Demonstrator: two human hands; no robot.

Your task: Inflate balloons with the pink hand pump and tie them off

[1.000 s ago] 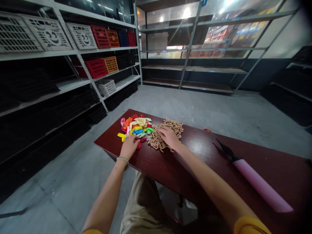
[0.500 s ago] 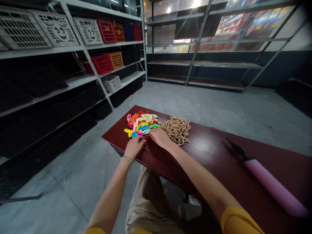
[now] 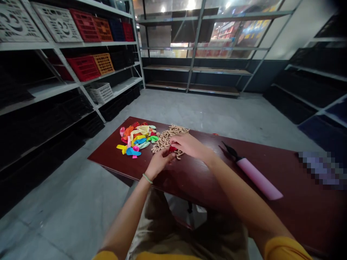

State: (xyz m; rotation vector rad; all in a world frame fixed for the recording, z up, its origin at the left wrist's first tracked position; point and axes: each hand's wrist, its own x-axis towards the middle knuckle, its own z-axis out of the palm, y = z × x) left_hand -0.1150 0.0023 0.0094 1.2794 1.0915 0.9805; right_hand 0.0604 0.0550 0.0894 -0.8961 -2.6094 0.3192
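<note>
A small red balloon (image 3: 172, 148) is pinched between my two hands above the table. My left hand (image 3: 159, 161) closes its fingers on the near side of it. From the right, my right hand (image 3: 191, 145) holds the same balloon, its fingertips bent down and partly hiding it. Just behind my hands lies a pile of tan, curly, worm-like pieces (image 3: 162, 139). To the left of that spreads a heap of limp, colourful balloons (image 3: 141, 131), with a blue balloon (image 3: 133, 151) at its near edge.
A pink hand pump (image 3: 257, 177) with a black nozzle lies on the dark red table (image 3: 206, 184), right of my hands. A pixelated object (image 3: 322, 168) sits further right. Shelves with crates (image 3: 86, 29) stand left; a metal rack (image 3: 195, 70) stands behind.
Both hands have moved right with the red balloon, away from the balloon heap to in front of the tan pieces. The camera view has turned right, showing more of the table.
</note>
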